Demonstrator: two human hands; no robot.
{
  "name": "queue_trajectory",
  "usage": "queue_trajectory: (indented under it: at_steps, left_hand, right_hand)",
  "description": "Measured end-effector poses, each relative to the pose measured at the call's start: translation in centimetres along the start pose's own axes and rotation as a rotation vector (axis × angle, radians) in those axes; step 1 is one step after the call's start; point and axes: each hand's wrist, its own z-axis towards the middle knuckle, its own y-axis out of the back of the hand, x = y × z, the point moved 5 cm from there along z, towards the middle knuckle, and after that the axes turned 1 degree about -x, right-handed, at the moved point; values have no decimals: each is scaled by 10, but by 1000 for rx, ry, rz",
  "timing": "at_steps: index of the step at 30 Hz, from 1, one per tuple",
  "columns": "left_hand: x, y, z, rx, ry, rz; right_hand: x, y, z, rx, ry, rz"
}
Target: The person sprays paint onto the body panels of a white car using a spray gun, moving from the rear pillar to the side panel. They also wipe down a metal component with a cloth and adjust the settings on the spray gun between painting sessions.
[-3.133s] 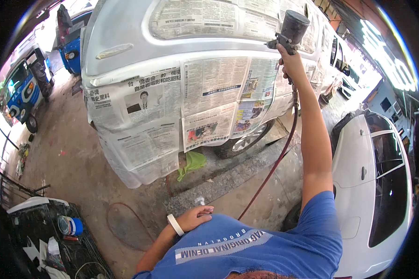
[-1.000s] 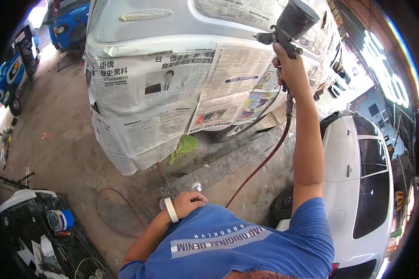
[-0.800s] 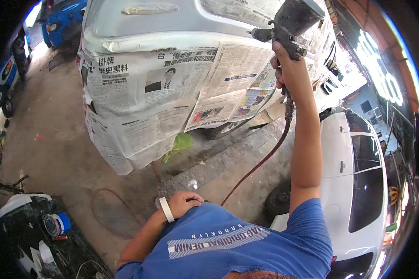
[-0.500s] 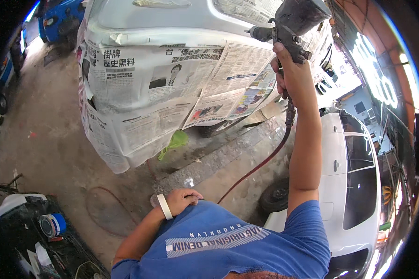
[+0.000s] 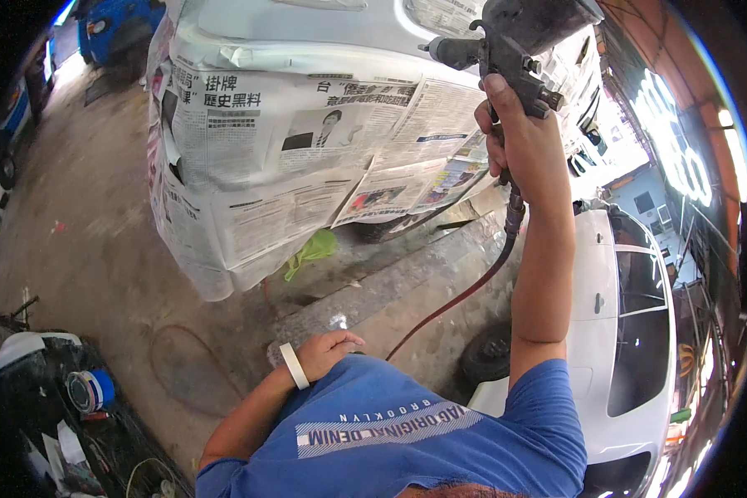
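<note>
My right hand (image 5: 523,149) is wrapped round a spray gun (image 5: 506,62) at the upper right, its dark cup on top and its nozzle pointing left. From the gun's grip a dark red hose (image 5: 465,299) runs down toward my waist. Just beyond the nozzle is a pale vehicle panel (image 5: 307,29), with newspaper sheets (image 5: 257,166) covering the part below it. The gun stays apart from the panel. My left hand (image 5: 328,353), with a pale band on the wrist, rests at the front of my blue shirt, its fingers extended loosely and partly hidden; nothing shows in it.
A white car (image 5: 593,332) stands close on my right. On the concrete floor a hose loop (image 5: 162,369) lies left of me, and a green piece (image 5: 314,251) hangs under the newspaper. A dark cart top (image 5: 25,398) at lower left bears a blue-banded can (image 5: 90,390).
The spray gun in my right hand has moved a little to the left across the panel. The view has shifted slightly. My left hand stays at my shirt.
</note>
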Motion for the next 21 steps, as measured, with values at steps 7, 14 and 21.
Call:
queue_trajectory:
  at_steps: [7,14,21]
  left_hand:
    - [-5,0,-4,41,74,68]
    - [8,-12,-9,53,108,-1]
    - [7,-21,-15,42,103,-2]
  right_hand:
    - [20,-19,-13,57,43,62]
    - [39,-49,-21,123,107,130]
    - [53,-69,-25,174,141,187]
